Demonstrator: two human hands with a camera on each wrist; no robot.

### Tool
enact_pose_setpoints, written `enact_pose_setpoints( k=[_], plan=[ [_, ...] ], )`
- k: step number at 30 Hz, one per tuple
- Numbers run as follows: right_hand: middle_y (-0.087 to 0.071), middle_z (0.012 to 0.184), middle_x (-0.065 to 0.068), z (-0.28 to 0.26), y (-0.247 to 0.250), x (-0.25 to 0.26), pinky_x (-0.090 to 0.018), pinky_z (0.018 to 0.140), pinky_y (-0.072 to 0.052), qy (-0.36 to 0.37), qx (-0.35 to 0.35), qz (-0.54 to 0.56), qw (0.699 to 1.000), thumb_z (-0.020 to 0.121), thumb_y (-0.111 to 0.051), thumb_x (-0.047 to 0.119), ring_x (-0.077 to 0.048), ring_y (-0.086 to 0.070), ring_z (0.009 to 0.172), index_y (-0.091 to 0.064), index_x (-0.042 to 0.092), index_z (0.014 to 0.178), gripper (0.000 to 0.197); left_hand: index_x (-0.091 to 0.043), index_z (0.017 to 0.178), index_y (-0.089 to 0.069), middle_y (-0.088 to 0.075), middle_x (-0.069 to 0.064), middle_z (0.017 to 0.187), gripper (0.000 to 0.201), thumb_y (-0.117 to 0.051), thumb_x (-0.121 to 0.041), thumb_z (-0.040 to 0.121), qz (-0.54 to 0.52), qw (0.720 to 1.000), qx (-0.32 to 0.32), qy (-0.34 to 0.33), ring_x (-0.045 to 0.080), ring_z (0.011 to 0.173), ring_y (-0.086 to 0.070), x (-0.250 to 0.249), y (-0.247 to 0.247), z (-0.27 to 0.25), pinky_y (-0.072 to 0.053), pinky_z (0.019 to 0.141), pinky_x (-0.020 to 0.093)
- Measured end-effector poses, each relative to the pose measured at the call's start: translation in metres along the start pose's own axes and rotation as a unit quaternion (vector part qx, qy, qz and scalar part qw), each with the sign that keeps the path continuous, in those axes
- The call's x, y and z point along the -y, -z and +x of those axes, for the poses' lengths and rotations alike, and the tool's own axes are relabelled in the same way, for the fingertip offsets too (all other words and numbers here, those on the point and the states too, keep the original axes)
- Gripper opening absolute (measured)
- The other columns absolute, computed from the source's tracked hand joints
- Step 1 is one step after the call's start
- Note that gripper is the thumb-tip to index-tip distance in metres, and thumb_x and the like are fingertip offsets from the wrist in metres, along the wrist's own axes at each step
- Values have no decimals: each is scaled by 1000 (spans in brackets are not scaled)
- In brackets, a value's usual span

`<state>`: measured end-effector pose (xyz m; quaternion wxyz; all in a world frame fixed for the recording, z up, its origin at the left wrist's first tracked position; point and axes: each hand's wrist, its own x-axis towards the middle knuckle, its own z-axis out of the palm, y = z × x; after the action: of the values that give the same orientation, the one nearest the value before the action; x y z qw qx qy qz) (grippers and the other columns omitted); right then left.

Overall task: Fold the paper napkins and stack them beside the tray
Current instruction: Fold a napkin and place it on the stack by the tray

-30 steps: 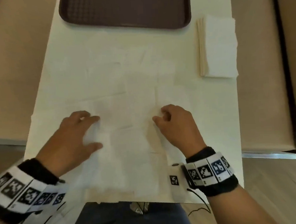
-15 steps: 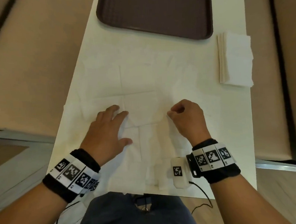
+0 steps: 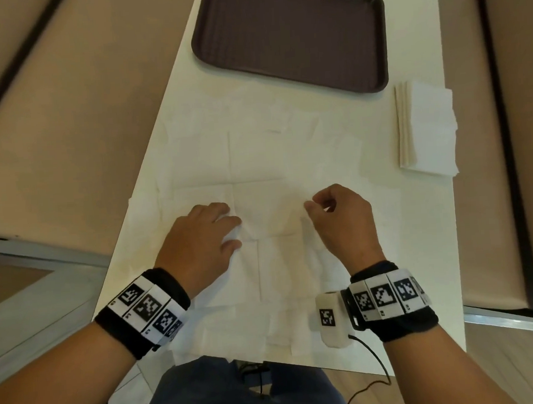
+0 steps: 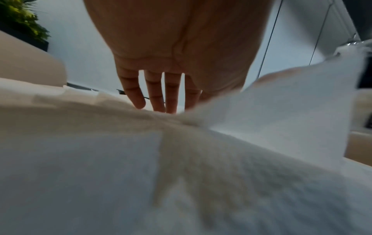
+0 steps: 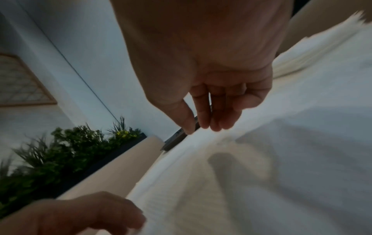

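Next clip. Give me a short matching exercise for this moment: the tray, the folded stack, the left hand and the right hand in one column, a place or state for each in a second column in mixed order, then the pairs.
Things
1. tray
2. stack of folded napkins
3. left hand
4. right hand

Places or states
A. fingers straight, resting flat on the unfolded napkins
B. near the table's right edge, just this side of the tray's right corner
C. dark brown, at the far end of the white table
D. fingers curled, thumb meeting the fingertips just above the napkins

Pairs: 1-C, 2-B, 3-A, 4-D
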<state>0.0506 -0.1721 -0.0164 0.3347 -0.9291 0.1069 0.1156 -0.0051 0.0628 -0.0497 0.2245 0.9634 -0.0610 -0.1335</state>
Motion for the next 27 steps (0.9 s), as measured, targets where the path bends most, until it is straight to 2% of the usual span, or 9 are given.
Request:
enact_pose_setpoints(
  k=[3,6,9,14,18,20,22,24,27],
  plan=[
    [-66,110,3,16,-11,24,-22,82,-46,-18,67,13,998,95,-65,39,-12,-60,99,-66,14,119,35,-19,102,-76,-68,3,114,17,-76,-18,85,23,998,-48,-34,28,98,-65,1,-3,2,-53,72,39],
    [-60,81,-8,36,-22,41,-35,76,-52,-43,103,39,993,92,-67,36,-19,-58,78,-66,11,83,27,-17,92,-77,-71,4,108,9,-77,-14,83,34,996,-70,-47,28,89,-68,2,-3,3,-56,60,36],
    [-42,60,-9,48,-26,48,-37,68,-45,-73,115,88,987,89,-71,24,-24,-48,66,-41,12,54,49,-15,88,-75,-71,4,105,7,-77,-12,82,42,995,-76,-59,28,84,-68,3,-4,4,-56,57,36],
    [-39,61,-6,52,-29,49,-36,67,-39,-81,121,91,985,88,-70,13,-24,-44,70,-37,12,52,49,-18,95,-71,-67,-1,110,13,-75,-24,84,24,998,-54,-36,24,90,-65,2,-2,2,-54,66,37],
    [-56,87,-6,38,-23,47,-33,65,-47,-98,107,148,978,87,-73,18,-22,-56,77,-52,11,84,22,-22,119,-66,-59,-5,127,38,-73,-38,86,1,1000,4,-25,21,108,-59,7,3,1,-51,84,38],
    [-64,103,-5,22,-17,47,-30,66,-56,-129,127,180,967,86,-77,23,-20,-65,85,-49,17,123,47,-24,127,-61,-53,-7,134,46,-71,-43,87,-14,999,27,-16,18,116,-54,7,6,0,-48,92,37],
    [-67,94,-10,4,-15,42,-32,65,-61,-125,135,211,960,87,-77,15,-20,-69,78,-34,27,145,73,-25,133,-56,-48,-7,140,55,-71,-48,86,-23,999,41,-8,17,123,-50,7,8,0,-46,98,37],
    [-68,82,-18,-12,-15,36,-34,65,-63,-106,142,254,951,88,-72,4,-22,-68,64,-36,36,147,76,-28,138,-51,-41,-7,148,66,-72,-53,82,-25,999,41,-4,17,133,-42,6,10,0,-40,106,38],
    [-65,77,-18,-18,-9,32,-34,64,-60,-126,156,338,920,89,-67,-5,-25,-66,58,-58,25,131,52,-33,141,-46,-34,-8,153,78,-77,-58,74,-1,1000,21,-16,16,139,-31,11,14,-3,-31,110,40]
  ],
)
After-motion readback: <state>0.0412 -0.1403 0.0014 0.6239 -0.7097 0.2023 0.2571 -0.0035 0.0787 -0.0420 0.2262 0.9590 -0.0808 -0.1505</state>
